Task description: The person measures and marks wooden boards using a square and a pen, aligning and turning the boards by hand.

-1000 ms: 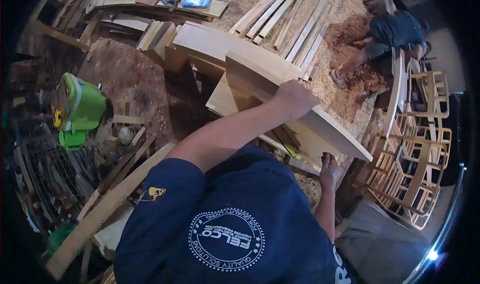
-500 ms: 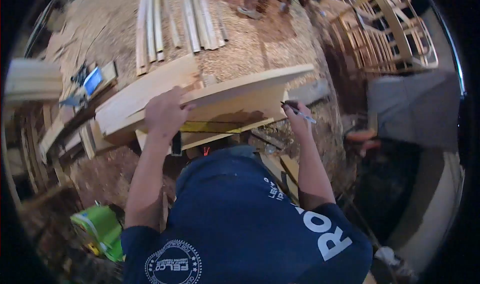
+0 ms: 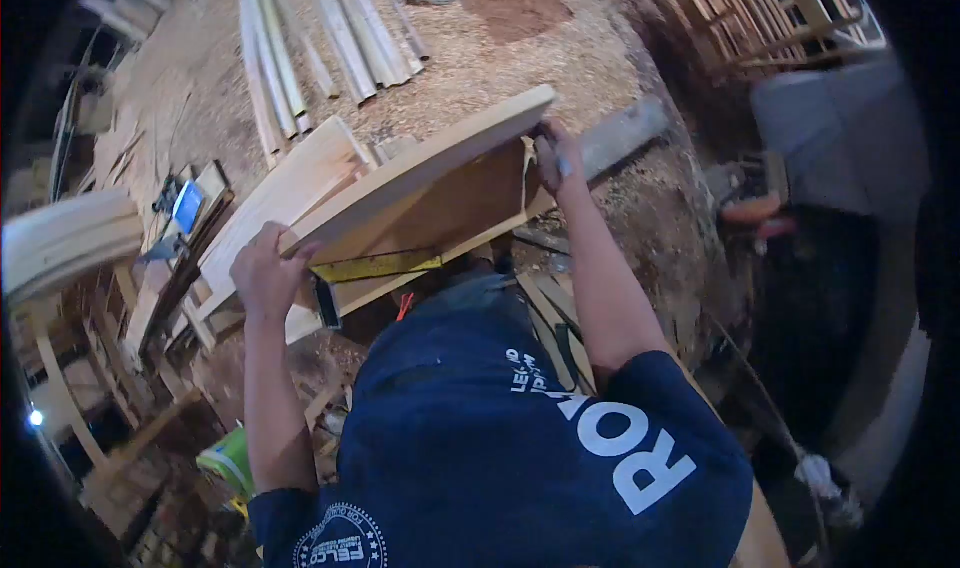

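Note:
A long pale wooden board [image 3: 440, 153] stands tilted on its edge across my front, its right end raised. My left hand [image 3: 268, 271] is closed around its left end. At the right end, my right hand [image 3: 552, 158] grips the board with bent fingers. A small whitish-blue part of a pen [image 3: 565, 166] shows at that hand. Beneath the board lies a yellow measuring strip [image 3: 385, 265] with dark marks, on another wooden piece. A wide light plank [image 3: 285, 198] rests behind the left hand.
Long wooden strips [image 3: 350, 33] lie on sawdust-covered ground ahead. A blue-screened device [image 3: 187, 206] sits at left, near stacked curved wood [image 3: 70, 238]. A green bag [image 3: 228, 461] is at lower left. Slatted wooden furniture [image 3: 770, 13] and another person's hand [image 3: 752, 209] are at right.
The board has swung, its right end going up and its left end down. My left hand moved left and down with it. My right hand went from holding the pen beside the board to gripping its end.

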The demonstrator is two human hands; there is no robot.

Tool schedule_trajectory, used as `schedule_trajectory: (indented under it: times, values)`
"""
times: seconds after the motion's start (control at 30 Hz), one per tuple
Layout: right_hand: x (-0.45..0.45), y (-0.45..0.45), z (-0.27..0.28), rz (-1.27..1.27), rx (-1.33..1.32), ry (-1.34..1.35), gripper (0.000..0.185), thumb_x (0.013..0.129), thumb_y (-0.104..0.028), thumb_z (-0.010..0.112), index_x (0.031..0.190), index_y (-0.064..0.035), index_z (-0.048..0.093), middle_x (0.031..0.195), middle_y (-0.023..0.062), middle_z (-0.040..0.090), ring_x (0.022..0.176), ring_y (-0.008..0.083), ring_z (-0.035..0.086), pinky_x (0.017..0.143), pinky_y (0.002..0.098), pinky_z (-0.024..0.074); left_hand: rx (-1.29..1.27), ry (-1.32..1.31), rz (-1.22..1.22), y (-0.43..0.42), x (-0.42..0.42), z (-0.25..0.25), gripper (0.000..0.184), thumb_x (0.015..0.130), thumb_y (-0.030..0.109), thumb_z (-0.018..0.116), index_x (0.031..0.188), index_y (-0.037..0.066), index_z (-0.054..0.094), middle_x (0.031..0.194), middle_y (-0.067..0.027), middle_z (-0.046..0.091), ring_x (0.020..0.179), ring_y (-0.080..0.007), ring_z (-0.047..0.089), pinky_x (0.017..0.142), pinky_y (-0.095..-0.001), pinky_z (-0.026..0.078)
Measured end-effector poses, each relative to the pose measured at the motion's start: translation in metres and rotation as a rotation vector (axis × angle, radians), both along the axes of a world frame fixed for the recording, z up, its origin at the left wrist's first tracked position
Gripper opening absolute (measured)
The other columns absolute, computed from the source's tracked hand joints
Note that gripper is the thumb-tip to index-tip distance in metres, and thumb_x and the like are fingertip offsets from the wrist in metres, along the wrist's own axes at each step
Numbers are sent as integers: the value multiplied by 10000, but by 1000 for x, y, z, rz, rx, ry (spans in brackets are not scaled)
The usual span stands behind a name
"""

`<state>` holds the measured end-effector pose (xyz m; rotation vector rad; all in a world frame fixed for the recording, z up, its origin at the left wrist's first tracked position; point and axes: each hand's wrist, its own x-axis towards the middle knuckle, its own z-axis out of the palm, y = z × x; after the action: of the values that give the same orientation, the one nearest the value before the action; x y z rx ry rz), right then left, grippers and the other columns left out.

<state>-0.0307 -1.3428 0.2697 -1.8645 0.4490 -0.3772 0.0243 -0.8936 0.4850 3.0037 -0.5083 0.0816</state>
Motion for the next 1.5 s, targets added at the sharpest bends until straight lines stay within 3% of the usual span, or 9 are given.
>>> schedule_trajectory:
  times: [0.1,0.3,0.43,0.57,0.73,0.93,1.07,1.23,1.5]
  values:
    - [11,-8,-18,4,58,39,199,944,-72,548,1099,-5,653,1015,75,687,909,190,631,830,352,524,-78,-38,-47,1,3,0,518,705,515,859,936,105,643,790,-109,692,781,-346,699,693,-478,538]
    - [3,-14,-8,123,322,-2,410,987,-120,560,1387,-33,532,1278,119,633,1217,262,583,1046,373,461,-51,-7,-22,10,2,-6,531,751,572,804,1013,126,683,931,-95,745,894,-337,717,793,-461,554]
    - [9,-76,-48,205,-37,50,384,958,-117,582,1312,24,537,1288,134,630,1193,255,608,1027,390,483,-90,143,43,7,2,14,456,779,493,804,1037,136,687,918,-99,736,930,-316,717,825,-475,534]
    - [27,-37,-5,-144,588,-14,295,985,-147,554,1219,31,583,1036,88,651,962,222,665,865,324,561,-165,110,6,14,2,3,426,779,456,814,1039,144,687,916,-88,741,930,-303,720,841,-461,527]
    - [38,-66,13,307,935,15,272,1044,-239,509,1144,-7,607,1002,80,653,977,197,657,782,250,561,-250,65,-10,18,5,-1,332,773,376,822,926,112,692,857,-101,743,868,-321,733,803,-476,538]
    - [28,-59,-14,180,-284,14,339,1054,-302,512,1216,-21,612,1015,99,664,1004,250,659,874,322,548,-177,153,9,15,4,5,342,793,370,806,990,115,692,918,-120,748,925,-311,732,832,-474,534]
    - [31,-60,-4,-2,448,114,372,1022,-308,568,1264,-28,605,1052,101,674,1012,247,660,905,359,541,-171,233,40,13,3,11,446,827,449,777,1140,142,690,1001,-107,746,991,-306,717,900,-459,521]
    - [1,-45,-1,-281,328,345,455,1018,-460,592,1153,-35,681,1059,82,718,956,235,683,892,372,552,-212,-85,-18,14,-3,-14,518,716,528,824,1040,141,712,908,-79,743,855,-314,717,781,-449,546]
    - [-39,0,66,-112,261,326,201,956,-166,682,1091,-18,702,1000,110,743,945,206,704,862,353,551,51,-22,44,-3,-3,0,533,700,560,850,955,137,648,848,-77,712,799,-336,682,724,-466,513]
